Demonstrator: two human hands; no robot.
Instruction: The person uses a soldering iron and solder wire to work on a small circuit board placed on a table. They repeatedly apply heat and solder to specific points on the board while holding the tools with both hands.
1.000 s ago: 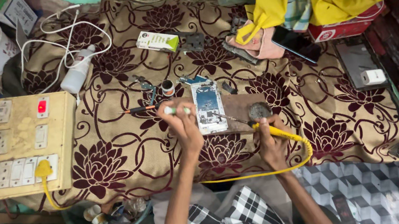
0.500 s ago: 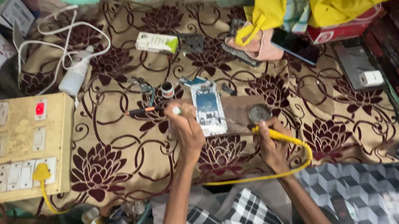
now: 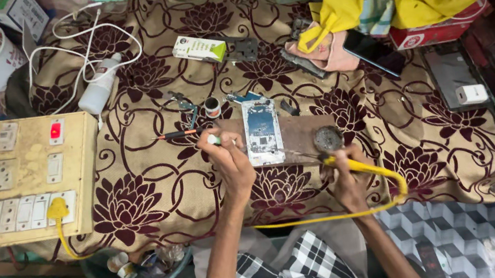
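The left hand [image 3: 230, 160] pinches a small white-and-green object [image 3: 214, 139], mostly hidden by the fingers and too small to identify. The right hand [image 3: 346, 174] is closed around the yellow handle of a soldering iron [image 3: 333, 161]; its thin tip is hard to make out, pointing toward ten o'clock at the opened phone [image 3: 261, 132]. The phone lies at the centre of the floral cloth [image 3: 159, 195] on a brown board [image 3: 302, 136], long axis running twelve to six. The iron's yellow cord [image 3: 309, 219] loops away toward eight o'clock to the switchboard [image 3: 24, 181] at nine o'clock.
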